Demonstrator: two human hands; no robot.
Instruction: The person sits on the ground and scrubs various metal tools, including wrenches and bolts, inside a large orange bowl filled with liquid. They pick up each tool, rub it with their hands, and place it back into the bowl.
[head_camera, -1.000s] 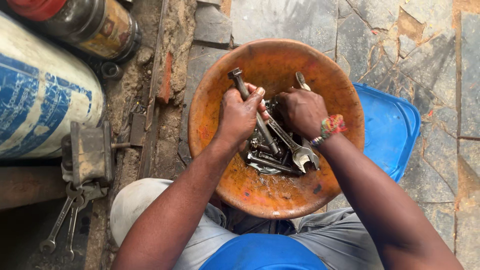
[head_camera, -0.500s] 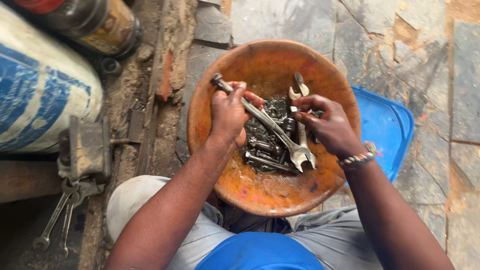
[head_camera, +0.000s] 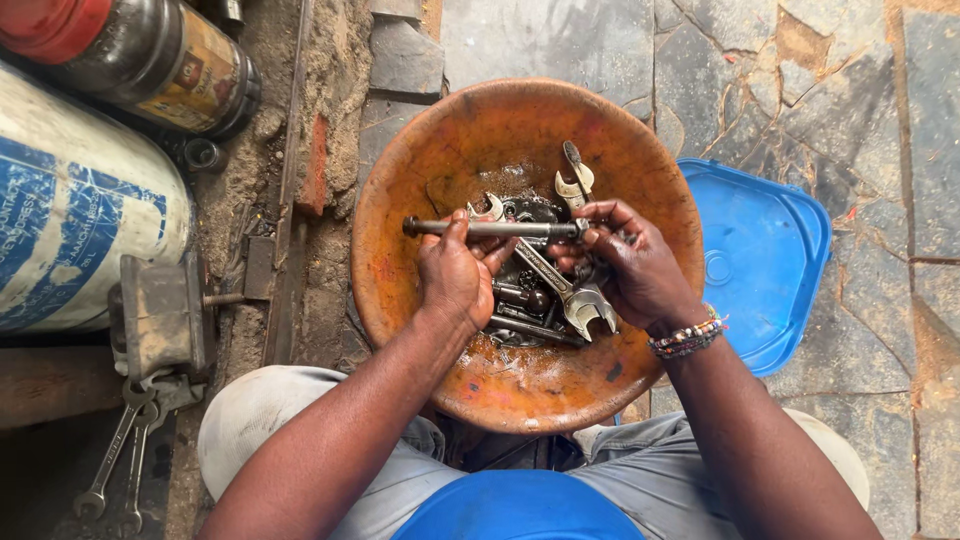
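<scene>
A large rusty orange metal bowl (head_camera: 420, 180) rests between my knees and holds several wrenches (head_camera: 575, 305) and other greasy steel tools. My left hand (head_camera: 455, 280) grips a long metal rod (head_camera: 500, 228) and holds it level across the bowl. My right hand (head_camera: 630, 265) pinches the rod's right end with its fingertips. A small open-ended spanner (head_camera: 573, 180) sticks up at the far side of the pile, just beyond my right hand.
A blue plastic lid (head_camera: 760, 250) lies right of the bowl on cracked stone paving. On the left lie a white and blue cylinder (head_camera: 70, 240), a dark can (head_camera: 150, 60), a metal vise block (head_camera: 160, 315) and two spanners (head_camera: 115, 470) in the dirt.
The rod in my left hand has swung from a tilted position to level across the bowl. My right hand has come up off the wrenches and taken the rod's right end.
</scene>
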